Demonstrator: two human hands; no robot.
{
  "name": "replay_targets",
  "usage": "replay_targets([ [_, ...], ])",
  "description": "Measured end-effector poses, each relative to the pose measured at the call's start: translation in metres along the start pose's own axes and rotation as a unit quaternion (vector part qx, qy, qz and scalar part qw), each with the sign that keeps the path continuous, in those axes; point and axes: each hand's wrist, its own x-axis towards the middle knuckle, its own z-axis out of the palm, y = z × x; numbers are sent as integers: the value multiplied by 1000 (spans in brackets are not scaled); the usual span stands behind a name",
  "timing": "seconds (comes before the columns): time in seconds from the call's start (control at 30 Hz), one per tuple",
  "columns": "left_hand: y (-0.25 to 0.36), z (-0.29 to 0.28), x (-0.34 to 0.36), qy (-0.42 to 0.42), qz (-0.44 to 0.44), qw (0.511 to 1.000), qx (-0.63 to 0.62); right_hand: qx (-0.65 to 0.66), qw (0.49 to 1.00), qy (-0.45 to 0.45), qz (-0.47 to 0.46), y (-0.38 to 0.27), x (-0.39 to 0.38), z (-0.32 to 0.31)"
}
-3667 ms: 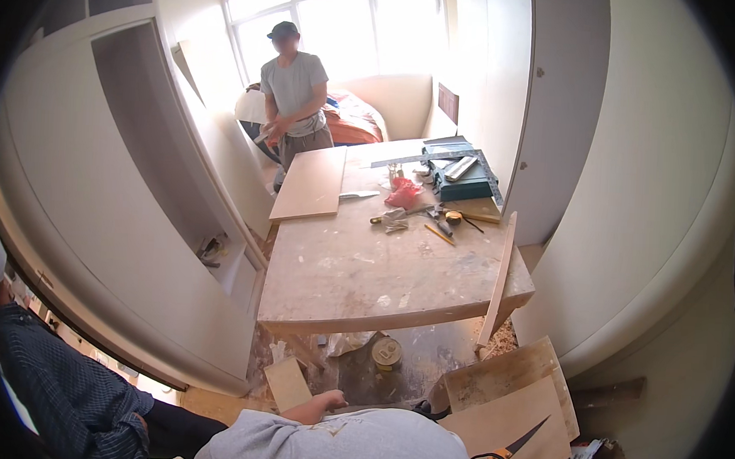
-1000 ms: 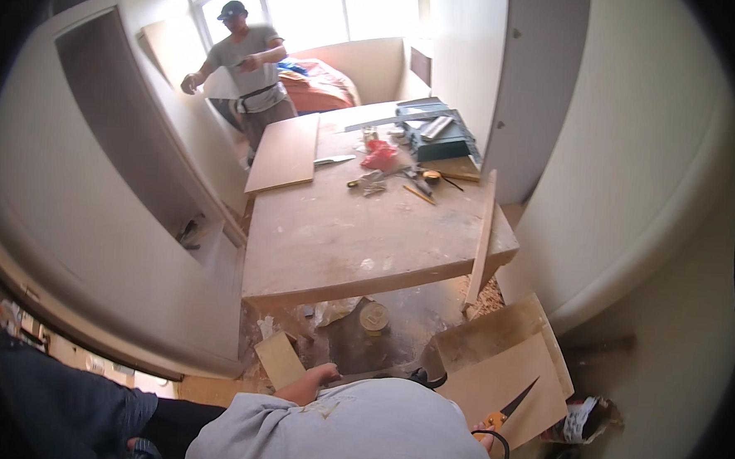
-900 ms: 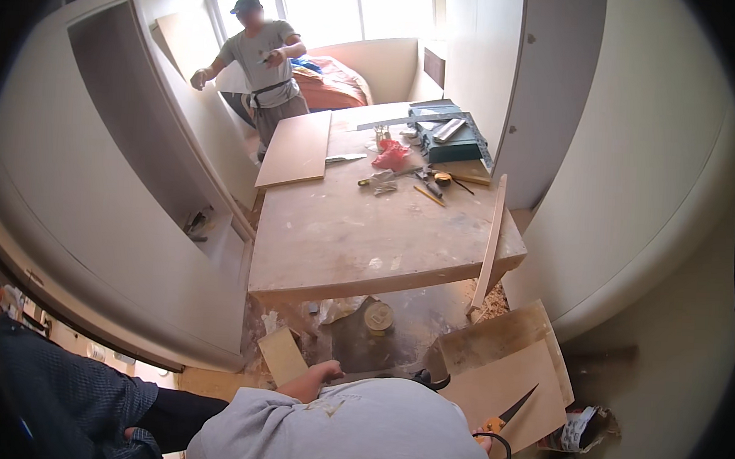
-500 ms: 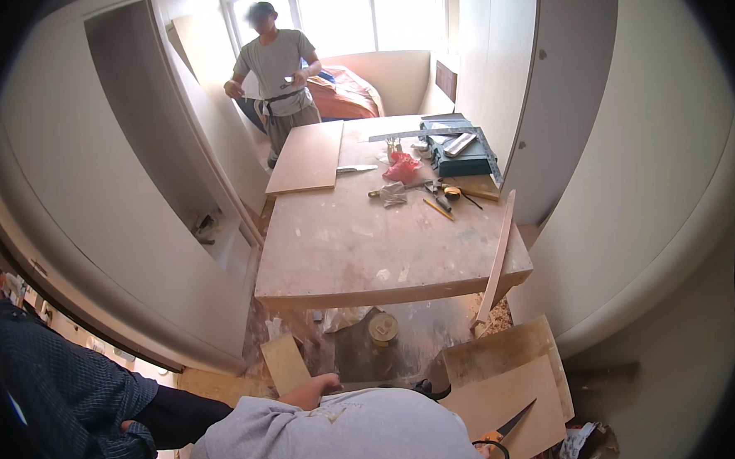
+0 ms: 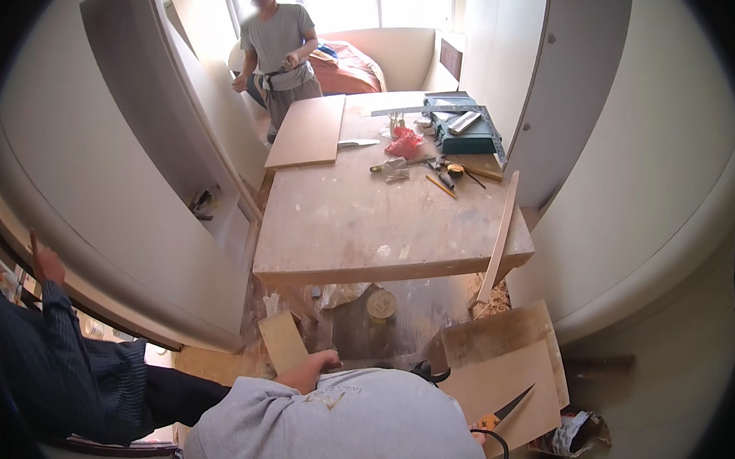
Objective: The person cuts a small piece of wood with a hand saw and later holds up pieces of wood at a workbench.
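Observation:
At the lower middle, my left hand (image 5: 326, 362) is curled closed beside a narrow pale board (image 5: 283, 341). What it holds, if anything, is hidden. Only a sliver of my right hand (image 5: 479, 436) shows past my grey shirt. It is closed at the orange handle of a hand saw (image 5: 511, 405), whose dark tapered blade lies over a tan board (image 5: 505, 378). A black cord loops beside the handle. Behind the tan board stands an open wooden box (image 5: 495, 340). A round lidded tin (image 5: 382, 305) is on the floor ahead.
A wooden worktable (image 5: 367, 229) holds a flat panel (image 5: 308, 132), a red bag (image 5: 404, 142), a tape measure (image 5: 454, 170) and a green case (image 5: 464, 133). A wood strip (image 5: 498, 236) leans on its right corner. One person (image 5: 281, 55) stands beyond; another (image 5: 61, 363) is at left.
The person at left has raised a hand with a finger up. The far person's arms have shifted, one lower. My hands stay in about the same places as the view tilts slightly.

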Motion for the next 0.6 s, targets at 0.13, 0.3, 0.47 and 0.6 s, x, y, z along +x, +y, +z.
replay_targets([
  [0.13, 17, -3, -13, -11, -31, 999, -37, -1, 1000, 1, 5, -3, 5, -17],
  [0.3, 12, -3, -20, 34, -7, 999, 5, 12, 1000, -2, 21, 6, 13, -31],
  [0.47, 15, 1, -14, 41, -20, 999, -21, 64, 983, -168, 39, -4, 19, -44],
  [0.6, -29, 12, -3, 26, -1, 999, 22, 21, 999, -17, -39, -11, -47, 28],
])
